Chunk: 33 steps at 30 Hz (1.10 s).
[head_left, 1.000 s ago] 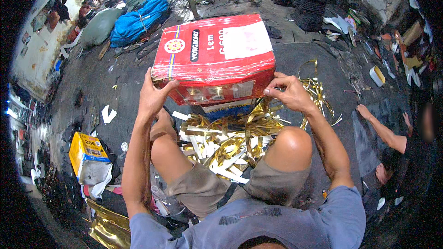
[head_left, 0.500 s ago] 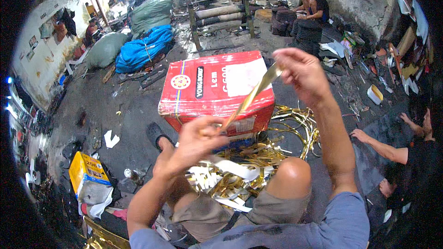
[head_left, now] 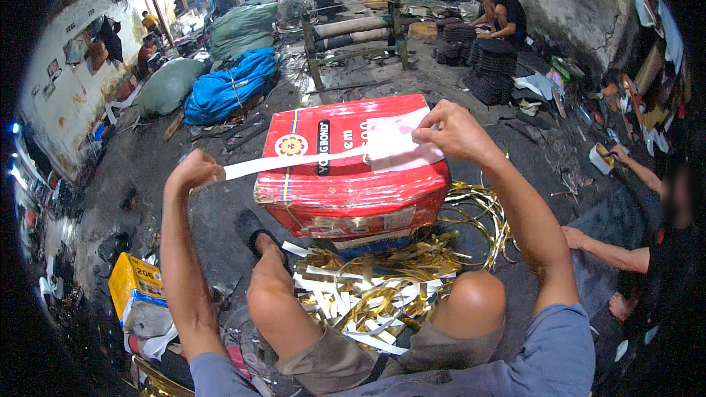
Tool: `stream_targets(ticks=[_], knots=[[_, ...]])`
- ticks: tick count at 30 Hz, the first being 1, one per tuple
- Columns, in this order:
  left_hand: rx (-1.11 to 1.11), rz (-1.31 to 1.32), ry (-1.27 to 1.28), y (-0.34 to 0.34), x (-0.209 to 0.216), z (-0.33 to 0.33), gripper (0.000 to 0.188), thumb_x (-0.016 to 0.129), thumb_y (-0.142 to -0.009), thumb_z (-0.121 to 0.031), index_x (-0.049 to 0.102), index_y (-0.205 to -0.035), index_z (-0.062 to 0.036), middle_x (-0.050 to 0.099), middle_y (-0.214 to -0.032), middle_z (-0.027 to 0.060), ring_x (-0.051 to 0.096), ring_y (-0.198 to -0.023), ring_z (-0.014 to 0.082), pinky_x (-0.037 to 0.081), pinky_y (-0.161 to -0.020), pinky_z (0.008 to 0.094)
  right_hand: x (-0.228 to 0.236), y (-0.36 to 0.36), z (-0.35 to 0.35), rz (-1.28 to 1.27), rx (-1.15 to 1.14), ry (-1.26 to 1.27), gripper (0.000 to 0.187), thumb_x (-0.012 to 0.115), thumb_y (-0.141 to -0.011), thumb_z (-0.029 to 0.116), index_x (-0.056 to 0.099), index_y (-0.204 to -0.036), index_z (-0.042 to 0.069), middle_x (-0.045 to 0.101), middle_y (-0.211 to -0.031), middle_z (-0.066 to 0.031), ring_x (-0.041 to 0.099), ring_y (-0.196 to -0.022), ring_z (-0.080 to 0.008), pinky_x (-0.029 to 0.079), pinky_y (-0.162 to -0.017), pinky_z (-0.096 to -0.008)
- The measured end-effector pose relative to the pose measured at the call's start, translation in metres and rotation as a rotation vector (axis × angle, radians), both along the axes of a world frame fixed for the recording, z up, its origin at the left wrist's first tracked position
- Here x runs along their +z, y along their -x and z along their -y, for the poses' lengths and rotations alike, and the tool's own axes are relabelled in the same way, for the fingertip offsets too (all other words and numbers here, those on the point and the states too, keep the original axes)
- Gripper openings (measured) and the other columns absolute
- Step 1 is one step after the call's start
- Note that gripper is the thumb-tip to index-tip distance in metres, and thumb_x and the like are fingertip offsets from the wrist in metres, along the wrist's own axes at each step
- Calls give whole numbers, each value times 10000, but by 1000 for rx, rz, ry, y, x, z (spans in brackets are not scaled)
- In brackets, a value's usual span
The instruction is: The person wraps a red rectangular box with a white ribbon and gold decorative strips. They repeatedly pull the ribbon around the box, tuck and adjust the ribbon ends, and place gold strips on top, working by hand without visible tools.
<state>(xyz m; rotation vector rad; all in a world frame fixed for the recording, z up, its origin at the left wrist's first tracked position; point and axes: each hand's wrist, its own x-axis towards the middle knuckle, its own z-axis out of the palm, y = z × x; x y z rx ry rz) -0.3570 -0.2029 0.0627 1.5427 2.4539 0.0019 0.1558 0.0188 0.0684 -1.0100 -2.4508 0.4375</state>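
Note:
A long white strip (head_left: 283, 165) stretches across above the red carton (head_left: 323, 195), held at both ends. My left hand (head_left: 195, 170) pinches its left end, out beyond the carton's left side. At the other end, my right hand (head_left: 452, 131) has thumb and fingers closed on the strip, over a white paper patch (head_left: 401, 140) on the carton's top. Between my knees, a heap of gold and white strips (head_left: 375, 298) lies on the floor in front of the carton. Long gold strips (head_left: 482, 213) curl out at the carton's right.
A yellow box (head_left: 136, 283) stands at my lower left. Blue (head_left: 232, 84) and green sacks (head_left: 243, 29) lie further back on the left. A co-worker's hand (head_left: 624, 156) reaches to a white tub (head_left: 601, 159) on the right. Another person (head_left: 504, 11) squats behind stacks of dark pieces (head_left: 491, 70).
My hands have moved apart, the left one outward and up to the left, the right one lower. The strip, slanted with gold showing before, now lies nearly level with its white side up.

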Motion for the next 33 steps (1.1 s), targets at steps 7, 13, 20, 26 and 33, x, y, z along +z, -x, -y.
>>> stream_targets(ticks=[7,13,20,26,33], knots=[[-538,523,-956,-295,-40,-144,474,814,-826,-156,687,-1263,-22,734,-1129,142,706,-983,245,565,-871,387,-14,-9,3,40,-155,25,275,807,-820,330,809,-1016,137,781,-901,-137,755,-885,-362,584,-837,-485],[-447,737,-875,-352,-58,-164,269,798,-847,-179,735,-1028,9,732,-938,160,705,-818,253,568,-745,389,-8,-16,16,6,-135,-89,217,803,-846,308,793,-962,125,760,-941,-121,729,-907,-363,576,-803,-465],[-505,683,-948,-354,-60,-162,166,793,-854,-154,774,-925,-5,708,-889,129,679,-778,242,543,-707,376,-23,-38,7,-60,7,-254,190,788,-879,295,807,-956,122,664,-953,-89,701,-862,-331,568,-778,-461],[-556,593,-941,-349,-64,-160,164,809,-837,-150,788,-921,-10,695,-882,118,686,-768,244,543,-695,374,-26,-44,4,-88,113,-222,211,794,-874,291,812,-957,98,644,-971,-107,695,-869,-334,564,-801,-459],[-530,760,-841,-349,-61,-162,147,771,-846,-119,787,-937,-5,685,-915,113,659,-844,199,525,-757,342,-25,-52,-5,-152,171,-132,228,812,-845,284,818,-939,77,638,-929,-121,669,-848,-303,542,-783,-416]])
